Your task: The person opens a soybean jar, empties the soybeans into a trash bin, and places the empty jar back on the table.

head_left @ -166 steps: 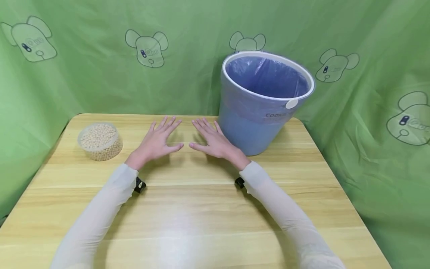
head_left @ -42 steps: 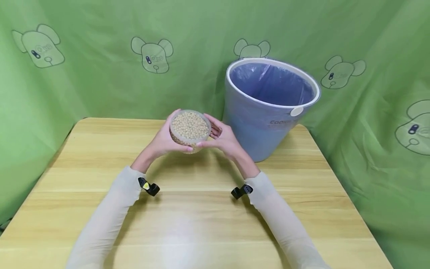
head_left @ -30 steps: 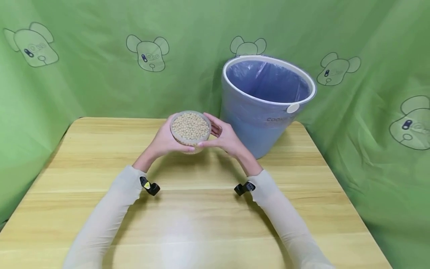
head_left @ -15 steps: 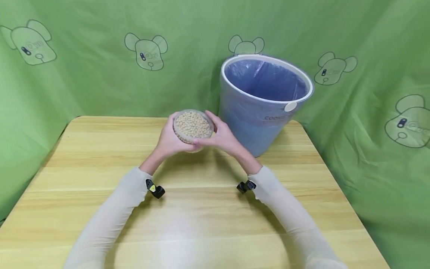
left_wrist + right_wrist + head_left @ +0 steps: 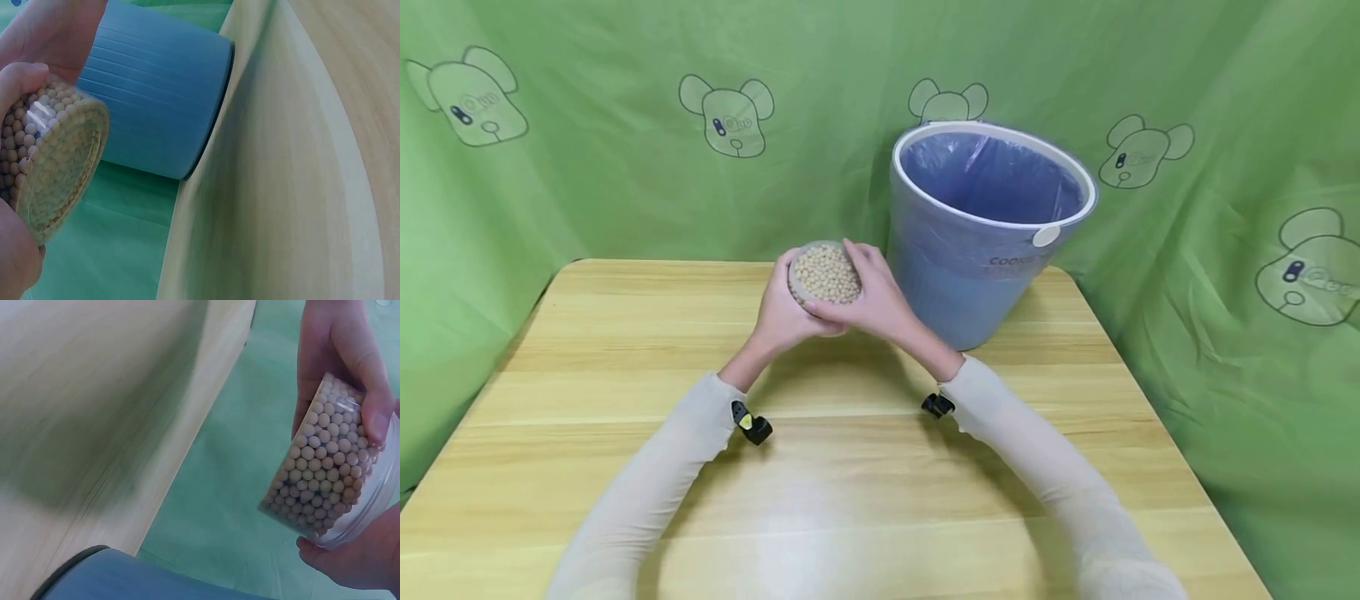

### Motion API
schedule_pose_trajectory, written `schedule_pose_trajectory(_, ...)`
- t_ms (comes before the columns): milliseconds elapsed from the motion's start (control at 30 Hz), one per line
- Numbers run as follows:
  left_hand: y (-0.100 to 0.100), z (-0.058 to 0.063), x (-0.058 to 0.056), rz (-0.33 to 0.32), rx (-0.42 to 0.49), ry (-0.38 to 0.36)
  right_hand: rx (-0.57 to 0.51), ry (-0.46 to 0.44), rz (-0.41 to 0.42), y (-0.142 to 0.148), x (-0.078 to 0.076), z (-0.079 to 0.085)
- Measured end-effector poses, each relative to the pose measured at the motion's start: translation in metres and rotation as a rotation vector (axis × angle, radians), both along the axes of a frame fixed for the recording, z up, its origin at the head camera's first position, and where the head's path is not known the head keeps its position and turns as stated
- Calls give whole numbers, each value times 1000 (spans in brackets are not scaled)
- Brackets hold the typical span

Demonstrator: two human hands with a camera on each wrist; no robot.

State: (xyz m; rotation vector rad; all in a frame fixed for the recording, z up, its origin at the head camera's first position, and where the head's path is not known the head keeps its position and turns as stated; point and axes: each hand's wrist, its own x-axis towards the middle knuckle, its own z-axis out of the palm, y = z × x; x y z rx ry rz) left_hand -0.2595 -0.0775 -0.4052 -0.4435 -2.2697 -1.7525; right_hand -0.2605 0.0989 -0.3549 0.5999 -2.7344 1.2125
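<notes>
A round, clear plastic tub (image 5: 69, 169) full of small beige balls (image 5: 824, 273) is held up above the table between both hands. My left hand (image 5: 782, 308) wraps the tub's left side, with its thumb along the near wall. From the right, my right hand (image 5: 876, 296) grips the upper rim, thumb on the near edge and fingers reaching over the far side. In the right wrist view the clear rim (image 5: 381, 481) shows above the balls, with the right hand's fingers on it. The tub's base is visible in the left wrist view, raised off the wood.
A blue bin (image 5: 962, 292) with a white rim and a plastic liner stands at the table's back right, just beyond my right hand. The wooden table (image 5: 820, 483) reaches back to a green curtain (image 5: 827, 167) printed with bear heads, which also hangs at both sides.
Both hands lay spread on the table at first, with the tub at the left. They then lifted it to the middle. Lately my right hand has slid leftward, further over the rim.
</notes>
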Motion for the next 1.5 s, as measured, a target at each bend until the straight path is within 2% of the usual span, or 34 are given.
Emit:
schedule_pose_trajectory(300, -3, -3, 0, -36, 9, -5, 24, 93, -35, -3, 1, -4)
schedule_pose_trajectory(500, -4, 1, 1, -28, -35, -18, 1, 180, -37, -3, 1, -4)
schedule_pose_trajectory(667, -10, 7, 1, -24, -61, -4, -12, 181, -12, -4, 0, 0)
schedule_pose_trajectory(833, -16, 8, -1, -83, -47, 13, -35, 182, 77, 0, -4, 2)
schedule_pose_trajectory(1067, -26, 12, -3, -223, -18, 3, -37, 233, 299, 13, -17, 4)
schedule_pose_trajectory(1167, -28, 15, -2, -236, -20, 17, -23, 241, 351, 16, -18, 7)
schedule_pose_trajectory(1233, -28, 16, 0, -217, -13, 23, -2, 233, 334, 15, -16, 9)
schedule_pose_trajectory(1300, -26, 16, 2, -175, -4, 33, 22, 216, 277, 12, -12, 9)
schedule_pose_trajectory(1433, -18, 16, 6, -77, -1, 53, 38, 163, 103, 2, 2, 11)
schedule_pose_trajectory(1500, -15, 17, 8, -49, -6, 53, 29, 142, 27, -3, 7, 10)
